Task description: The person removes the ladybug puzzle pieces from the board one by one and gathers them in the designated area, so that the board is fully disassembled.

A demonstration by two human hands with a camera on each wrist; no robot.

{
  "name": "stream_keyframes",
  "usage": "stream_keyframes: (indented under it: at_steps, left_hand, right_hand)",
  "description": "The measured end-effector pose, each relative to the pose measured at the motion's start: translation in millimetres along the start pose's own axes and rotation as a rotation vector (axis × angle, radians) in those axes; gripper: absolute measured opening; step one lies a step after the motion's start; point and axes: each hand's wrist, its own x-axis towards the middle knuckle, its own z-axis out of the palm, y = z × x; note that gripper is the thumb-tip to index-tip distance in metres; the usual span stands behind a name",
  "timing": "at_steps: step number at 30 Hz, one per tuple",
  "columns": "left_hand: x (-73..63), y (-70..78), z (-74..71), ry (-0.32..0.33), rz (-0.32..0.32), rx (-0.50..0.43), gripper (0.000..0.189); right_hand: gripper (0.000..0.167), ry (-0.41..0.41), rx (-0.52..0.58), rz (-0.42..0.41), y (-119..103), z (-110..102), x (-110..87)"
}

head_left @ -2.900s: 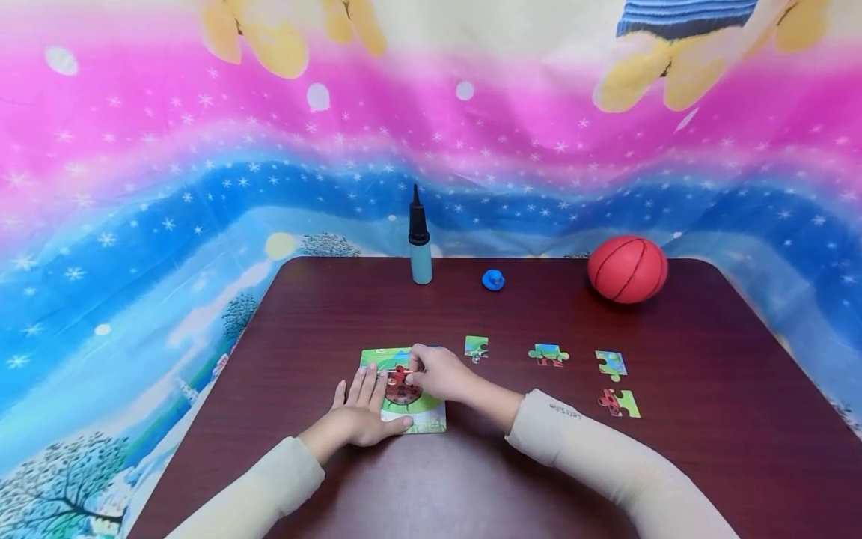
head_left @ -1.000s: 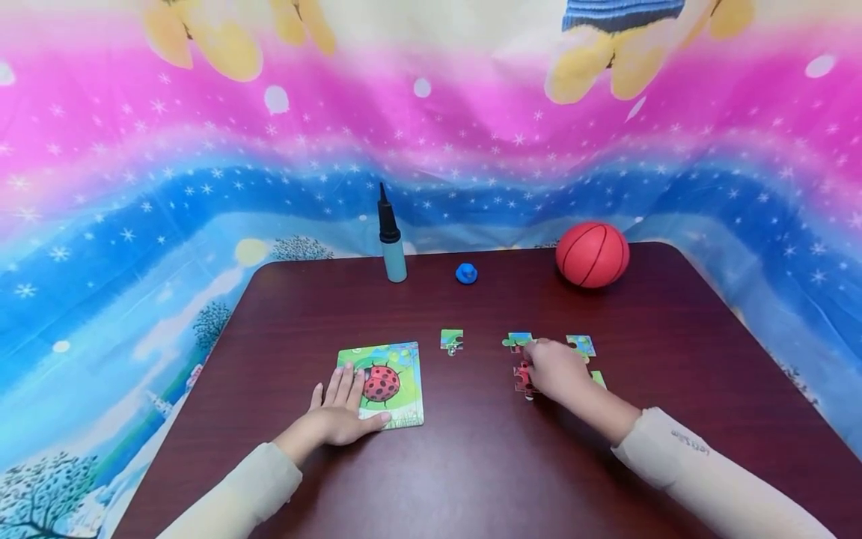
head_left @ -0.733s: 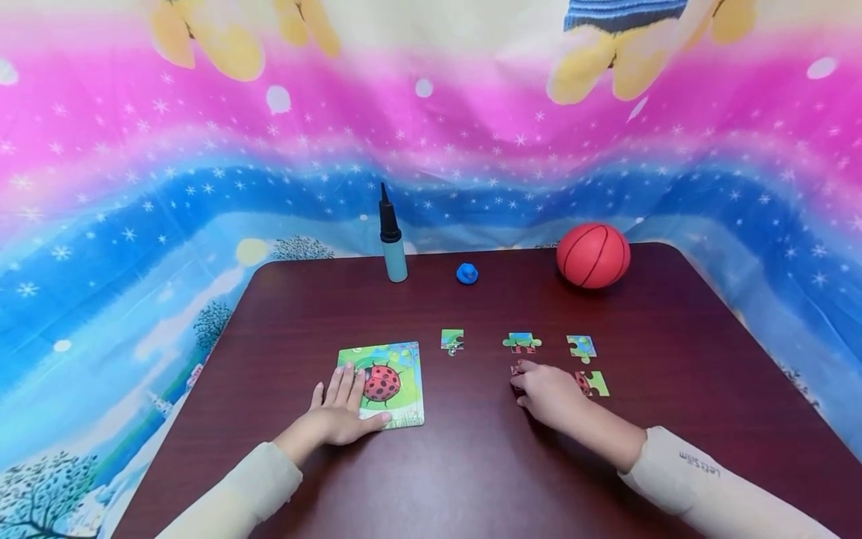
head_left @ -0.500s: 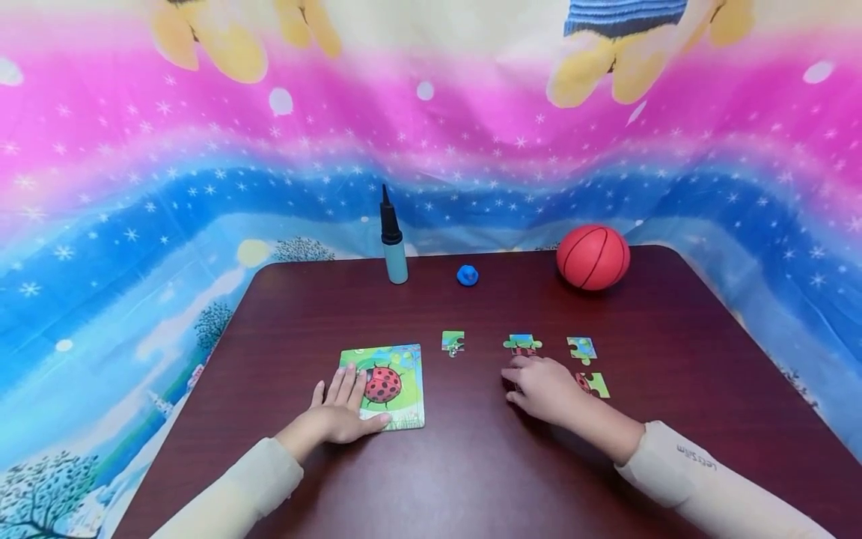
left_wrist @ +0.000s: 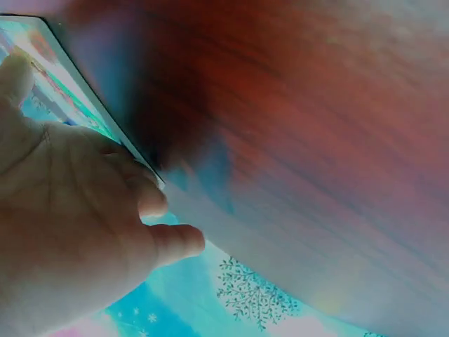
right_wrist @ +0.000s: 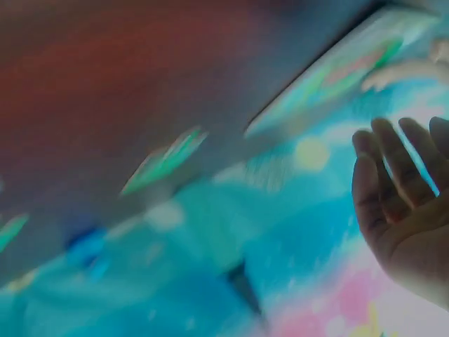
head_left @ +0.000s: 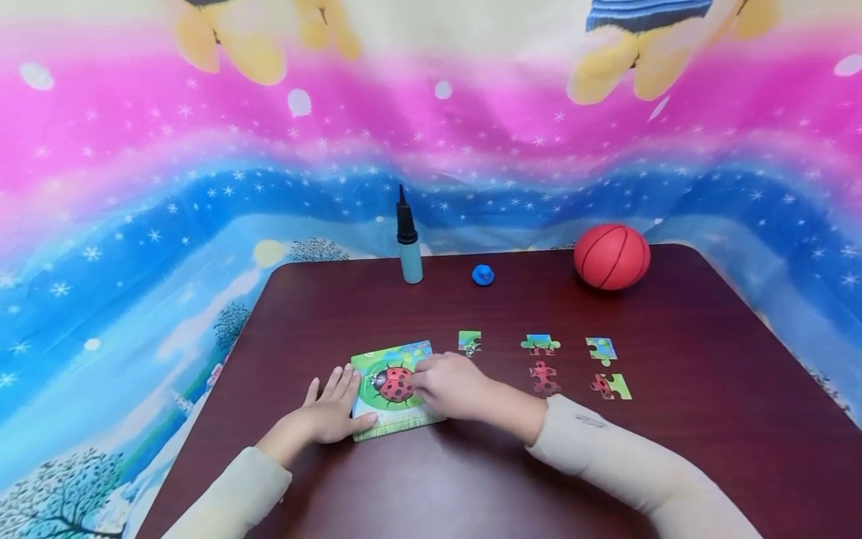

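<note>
A square ladybug jigsaw board (head_left: 404, 419) lies at the table's centre left, turned slightly askew. My left hand (head_left: 326, 412) spreads along its left side, straight fingers at the border and thumb over the lower left corner. In the left wrist view, the thumb overlaps the board (left_wrist: 88, 95). At the board's right side my right hand (head_left: 454, 385) has its fingertips over the ladybug's rear end, hiding part of that edge. The blurred right wrist view shows that hand (right_wrist: 414, 217) with loosely bent fingers and nothing between them. Beside it lies a red spotted jigsaw piece (head_left: 544, 379).
Several other pieces lie loose on the table, among them a green corner piece (head_left: 469, 341) and a blue-topped one (head_left: 541, 344). Along the back stand a hand pump (head_left: 411, 258), a small blue rubber duck (head_left: 483, 275) and a red ball (head_left: 611, 256). A printed cloth hangs behind.
My right hand has set the red spotted piece down among the loose ones and moved left to the board. The board has turned slightly; my left hand has slid to its left edge.
</note>
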Motion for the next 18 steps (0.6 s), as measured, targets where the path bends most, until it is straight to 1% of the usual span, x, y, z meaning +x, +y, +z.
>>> stream_keyframes:
  at_steps: [2, 5, 6, 9, 12, 15, 18]
  left_hand:
    - [-3.3, -2.7, -1.6, 0.011, 0.014, 0.0, 0.1]
    - [-5.2, -7.1, -0.5, 0.011, 0.008, 0.014, 0.1]
    - [-5.5, -9.1, 0.8, 0.009, -0.006, 0.024, 0.1]
    - [-2.5, -8.1, 2.1, -0.011, -0.028, 0.042, 0.099]
    - [-4.3, -6.1, -1.3, -0.027, -0.018, 0.05, 0.099]
    - [-8.2, -3.7, -7.5, -0.028, 0.003, 0.046, 0.097]
    - [-11.7, -3.2, -13.0, -0.014, 0.009, 0.048, 0.095]
  right_hand:
    - [0.013, -0.024, 0.016, 0.012, -10, 12, 15.6]
    - [0.016, -0.127, 0.018, 0.072, -20, 29, 35.5]
    - [0.019, -0.168, 0.016, 0.101, -22, 33, 41.7]
    - [0.033, -0.291, 0.008, 0.177, -25, 40, 51.9]
    - [0.046, -0.374, -0.012, 0.193, -28, 43, 60.9]
    - [0.057, -0.416, -0.03, 0.174, -33, 47, 67.7]
    - [0.062, -0.398, -0.013, 0.173, -38, 49, 73.0]
